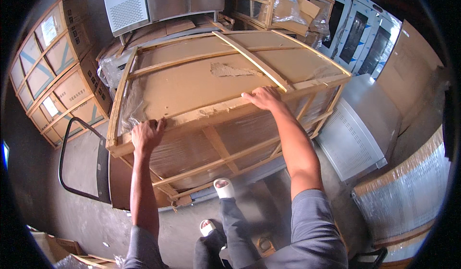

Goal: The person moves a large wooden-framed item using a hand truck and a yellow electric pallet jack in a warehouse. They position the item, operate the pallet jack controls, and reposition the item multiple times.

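Note:
A large wooden crate [225,107] stands in front of me, its slatted frame built around brown cardboard and clear plastic film. My left hand [147,135] is closed over the near top rail, close to the crate's left corner. Further right along the same rail, my right hand [264,97] grips the wood beside a crosswise slat [252,60]. The undersides of both hands' grips are hidden. A torn strip of cardboard [235,70] lies on the top panel. Crumpled plastic film [132,107] shows near the left hand.
A trolley's black handle [61,161] rises at the left, near stacked wood-framed cartons [60,77]. Behind the crate stands a stainless steel appliance [185,0]. A metal cabinet [355,125] and a film-wrapped package [408,187] stand at right. My feet in white slippers [223,188] are close below the crate.

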`<state>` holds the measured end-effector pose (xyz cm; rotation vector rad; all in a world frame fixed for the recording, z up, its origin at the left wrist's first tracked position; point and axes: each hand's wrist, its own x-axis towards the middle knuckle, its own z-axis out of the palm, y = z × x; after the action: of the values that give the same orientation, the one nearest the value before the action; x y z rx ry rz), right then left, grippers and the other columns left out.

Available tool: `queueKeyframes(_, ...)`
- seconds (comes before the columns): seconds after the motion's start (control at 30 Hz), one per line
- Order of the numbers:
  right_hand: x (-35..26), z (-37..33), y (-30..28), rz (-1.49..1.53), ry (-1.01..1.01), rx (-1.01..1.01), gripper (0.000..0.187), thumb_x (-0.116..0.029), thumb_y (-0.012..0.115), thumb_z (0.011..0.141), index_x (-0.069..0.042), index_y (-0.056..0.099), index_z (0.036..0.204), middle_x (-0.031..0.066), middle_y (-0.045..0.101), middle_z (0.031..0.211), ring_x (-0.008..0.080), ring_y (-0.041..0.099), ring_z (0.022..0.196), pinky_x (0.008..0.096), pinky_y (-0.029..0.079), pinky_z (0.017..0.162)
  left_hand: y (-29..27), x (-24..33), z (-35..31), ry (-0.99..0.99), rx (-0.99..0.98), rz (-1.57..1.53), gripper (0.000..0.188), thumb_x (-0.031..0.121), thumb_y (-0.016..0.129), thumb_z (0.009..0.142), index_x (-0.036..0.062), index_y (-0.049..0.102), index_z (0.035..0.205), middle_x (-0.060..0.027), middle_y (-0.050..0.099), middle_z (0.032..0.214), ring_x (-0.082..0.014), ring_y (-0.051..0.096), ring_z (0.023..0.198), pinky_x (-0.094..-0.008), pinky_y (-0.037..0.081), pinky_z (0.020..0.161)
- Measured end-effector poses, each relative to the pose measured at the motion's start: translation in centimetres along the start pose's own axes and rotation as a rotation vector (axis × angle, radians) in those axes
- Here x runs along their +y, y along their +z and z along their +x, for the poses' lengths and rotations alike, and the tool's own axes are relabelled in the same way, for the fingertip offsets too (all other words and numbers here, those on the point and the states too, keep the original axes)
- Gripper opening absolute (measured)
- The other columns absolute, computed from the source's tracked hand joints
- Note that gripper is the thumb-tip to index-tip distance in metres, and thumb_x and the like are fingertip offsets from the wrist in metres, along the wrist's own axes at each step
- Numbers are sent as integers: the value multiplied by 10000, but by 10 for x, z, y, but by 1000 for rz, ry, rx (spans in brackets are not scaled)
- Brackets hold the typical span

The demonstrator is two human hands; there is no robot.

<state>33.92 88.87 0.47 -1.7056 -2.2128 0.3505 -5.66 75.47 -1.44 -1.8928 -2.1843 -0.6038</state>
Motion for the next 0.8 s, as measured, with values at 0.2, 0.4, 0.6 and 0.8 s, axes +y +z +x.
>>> queueKeyframes(0.2, 7, -13, -9, 44, -69, 19, 652, -694, 519, 829, -81, 741, 813, 202, 706, 896, 390, 661, 909, 494, 499, 823, -18, 19, -13, -91, -123, -5, 639, 595, 418, 933, 56, 742, 817, -250, 673, 780, -433, 667, 794, -511, 511, 759)
queueKeyframes(0.4, 14, -24, -15, 9, -203, 122, 659, -689, 516, 835, -75, 753, 864, 217, 703, 904, 398, 661, 916, 501, 492, 853, -35, 35, -39, -126, -173, -60, 599, 570, 441, 944, 75, 752, 811, -220, 678, 740, -412, 669, 733, -498, 512, 717)
queueKeyframes(0.6, 27, -5, -3, 126, -153, 17, 686, -718, 523, 815, -58, 698, 746, 226, 678, 797, 409, 655, 804, 513, 486, 756, -29, 37, -28, -188, -162, -6, 552, 570, 457, 933, 110, 751, 853, -204, 685, 767, -415, 669, 750, -509, 512, 708)
queueKeyframes(0.8, 27, 2, -1, 8, -123, 116, 745, -761, 519, 784, -60, 750, 885, 208, 707, 908, 359, 669, 942, 467, 507, 833, -29, 40, -19, -134, -170, -1, 589, 575, 418, 952, 97, 744, 843, -221, 678, 776, -426, 666, 772, -517, 501, 703)
